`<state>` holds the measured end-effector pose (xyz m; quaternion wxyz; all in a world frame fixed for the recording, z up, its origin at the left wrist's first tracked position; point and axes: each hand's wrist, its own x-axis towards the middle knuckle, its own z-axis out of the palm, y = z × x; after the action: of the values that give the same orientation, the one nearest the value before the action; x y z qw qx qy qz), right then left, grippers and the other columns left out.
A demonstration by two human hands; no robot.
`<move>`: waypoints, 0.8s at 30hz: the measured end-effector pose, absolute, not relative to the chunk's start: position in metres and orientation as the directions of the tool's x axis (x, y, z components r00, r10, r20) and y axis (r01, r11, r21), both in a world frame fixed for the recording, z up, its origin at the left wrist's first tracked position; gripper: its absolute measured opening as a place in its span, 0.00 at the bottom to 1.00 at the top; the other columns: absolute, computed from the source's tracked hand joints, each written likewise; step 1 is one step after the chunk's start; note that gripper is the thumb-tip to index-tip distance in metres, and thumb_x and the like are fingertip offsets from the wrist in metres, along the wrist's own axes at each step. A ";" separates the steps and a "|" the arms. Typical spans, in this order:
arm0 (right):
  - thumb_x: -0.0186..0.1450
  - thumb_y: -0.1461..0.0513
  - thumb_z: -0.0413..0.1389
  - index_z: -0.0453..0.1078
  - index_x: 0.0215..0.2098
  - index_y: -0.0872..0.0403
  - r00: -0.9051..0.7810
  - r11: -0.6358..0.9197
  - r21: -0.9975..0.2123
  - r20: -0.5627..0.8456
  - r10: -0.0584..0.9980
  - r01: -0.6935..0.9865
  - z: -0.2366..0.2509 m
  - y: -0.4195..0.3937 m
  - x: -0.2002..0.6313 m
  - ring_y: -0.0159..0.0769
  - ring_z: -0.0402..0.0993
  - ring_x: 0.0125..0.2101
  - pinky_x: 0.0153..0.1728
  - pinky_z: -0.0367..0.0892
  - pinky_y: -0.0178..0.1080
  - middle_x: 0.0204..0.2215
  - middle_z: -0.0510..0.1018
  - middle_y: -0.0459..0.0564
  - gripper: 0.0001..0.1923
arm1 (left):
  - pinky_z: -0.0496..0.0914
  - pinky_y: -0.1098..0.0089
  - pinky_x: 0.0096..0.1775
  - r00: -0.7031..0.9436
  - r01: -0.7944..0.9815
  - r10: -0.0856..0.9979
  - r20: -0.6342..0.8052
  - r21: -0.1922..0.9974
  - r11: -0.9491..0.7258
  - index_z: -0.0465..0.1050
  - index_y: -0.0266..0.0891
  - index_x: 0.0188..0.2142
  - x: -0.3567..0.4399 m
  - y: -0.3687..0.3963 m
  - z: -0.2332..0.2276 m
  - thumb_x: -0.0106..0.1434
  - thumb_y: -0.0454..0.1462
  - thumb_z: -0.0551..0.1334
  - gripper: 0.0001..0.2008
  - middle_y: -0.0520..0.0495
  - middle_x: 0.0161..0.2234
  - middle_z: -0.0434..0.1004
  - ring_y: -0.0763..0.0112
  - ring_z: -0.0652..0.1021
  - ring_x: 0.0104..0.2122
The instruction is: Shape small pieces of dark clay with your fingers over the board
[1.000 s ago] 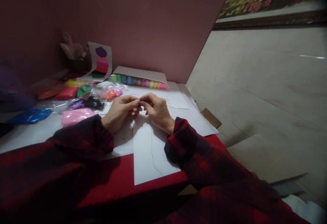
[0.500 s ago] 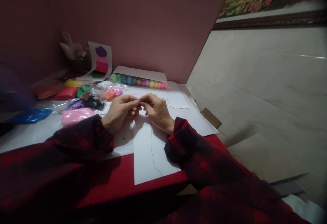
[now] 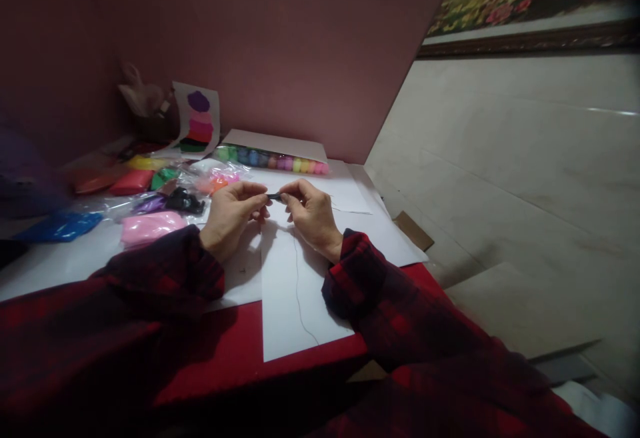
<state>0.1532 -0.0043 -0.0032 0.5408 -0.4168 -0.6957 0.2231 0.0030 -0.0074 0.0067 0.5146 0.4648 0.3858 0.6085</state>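
Head view: the left hand (image 3: 231,215) and right hand (image 3: 311,213) meet above a white paper sheet (image 3: 300,291), their fingers (image 3: 260,193) pinched on opposite ends of a small dark piece (image 3: 274,196) stretched between them. Both hands are clenched on it, thumbs against forefingers; what the piece is made of is too small to tell. A thin dark thread (image 3: 299,291) runs from under the right hand down across the sheet toward the person. Just beyond the left hand's fingers lie clear bags of coloured clay: black (image 3: 184,201), orange and pink (image 3: 218,182), and green (image 3: 163,177). Nearer the left wrist sits a pink lump (image 3: 150,227), and farther left a blue packet (image 3: 59,226). Past both hands, against the wall, stands a row of coloured pots (image 3: 273,160), with a card of stacked colours (image 3: 197,121) to its left. Everything rests on the red desk (image 3: 210,351). Dark red plaid sleeves (image 3: 165,271) cover both arms.
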 end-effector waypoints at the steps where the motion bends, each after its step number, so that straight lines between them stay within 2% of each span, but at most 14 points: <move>1: 0.66 0.64 0.56 0.70 0.34 0.52 -0.054 0.550 -0.763 0.568 0.821 0.338 -0.003 -0.004 0.153 0.32 0.71 0.29 0.32 0.70 0.37 0.28 0.76 0.44 0.02 | 0.67 0.73 0.24 -0.040 -0.268 0.985 0.168 0.948 -0.172 0.75 0.34 0.29 0.002 -0.007 0.006 0.47 0.31 0.70 0.08 0.48 0.23 0.79 0.73 0.75 0.19; 5: 0.65 0.64 0.57 0.70 0.33 0.52 -0.018 0.544 -0.748 0.582 0.813 0.379 -0.002 -0.002 0.155 0.32 0.73 0.30 0.34 0.70 0.38 0.28 0.77 0.45 0.03 | 0.67 0.73 0.23 -0.020 -0.257 0.982 0.186 0.948 -0.185 0.76 0.33 0.29 0.000 -0.006 0.005 0.47 0.33 0.72 0.10 0.47 0.24 0.79 0.72 0.76 0.21; 8: 0.65 0.64 0.58 0.70 0.32 0.52 -0.009 0.544 -0.740 0.589 0.808 0.394 -0.001 -0.002 0.156 0.32 0.74 0.30 0.35 0.70 0.38 0.29 0.79 0.45 0.03 | 0.66 0.74 0.22 0.032 -0.269 0.980 0.196 0.946 -0.180 0.78 0.34 0.29 -0.001 -0.007 0.005 0.46 0.35 0.75 0.11 0.50 0.21 0.76 0.74 0.74 0.20; 11: 0.65 0.65 0.57 0.71 0.32 0.52 -0.042 0.538 -0.757 0.565 0.824 0.372 -0.001 -0.003 0.155 0.30 0.73 0.27 0.33 0.70 0.36 0.28 0.78 0.44 0.03 | 0.65 0.74 0.22 0.121 -0.286 0.975 0.184 0.947 -0.143 0.79 0.34 0.29 0.000 -0.009 0.006 0.46 0.37 0.76 0.12 0.50 0.19 0.74 0.76 0.71 0.18; 14: 0.66 0.64 0.57 0.71 0.33 0.53 -0.097 0.545 -0.773 0.546 0.832 0.324 -0.002 -0.004 0.155 0.29 0.72 0.26 0.30 0.70 0.35 0.28 0.77 0.43 0.03 | 0.65 0.73 0.21 0.141 -0.299 0.975 0.172 0.946 -0.124 0.78 0.33 0.30 0.001 -0.009 0.006 0.44 0.37 0.77 0.15 0.49 0.21 0.75 0.75 0.72 0.18; 17: 0.69 0.61 0.55 0.72 0.35 0.53 -0.138 0.564 -0.770 0.550 0.824 0.298 -0.004 -0.004 0.154 0.29 0.73 0.27 0.29 0.69 0.33 0.28 0.77 0.44 0.06 | 0.65 0.74 0.20 0.132 -0.321 0.977 0.168 0.940 -0.118 0.79 0.33 0.32 0.001 -0.008 0.004 0.43 0.38 0.78 0.18 0.50 0.21 0.76 0.75 0.72 0.18; 21: 0.67 0.54 0.59 0.72 0.36 0.54 -0.166 0.586 -0.763 0.563 0.810 0.273 -0.006 -0.003 0.155 0.31 0.75 0.30 0.29 0.71 0.34 0.29 0.78 0.46 0.11 | 0.65 0.74 0.21 0.177 -0.266 0.971 0.160 0.958 -0.110 0.80 0.32 0.32 0.000 -0.008 0.003 0.45 0.41 0.78 0.18 0.50 0.22 0.75 0.77 0.71 0.18; 24: 0.66 0.55 0.61 0.72 0.36 0.53 -0.174 0.606 -0.753 0.581 0.795 0.255 -0.005 -0.003 0.154 0.32 0.76 0.32 0.32 0.72 0.36 0.30 0.79 0.46 0.10 | 0.66 0.74 0.21 0.169 -0.240 0.970 0.175 0.962 -0.132 0.81 0.32 0.31 -0.001 -0.009 0.004 0.45 0.41 0.78 0.17 0.49 0.22 0.76 0.77 0.71 0.19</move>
<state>0.1544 -0.0034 -0.0054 0.5298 -0.3634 -0.7227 0.2548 -0.0005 -0.0088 0.0039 0.5584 0.5220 0.3495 0.5418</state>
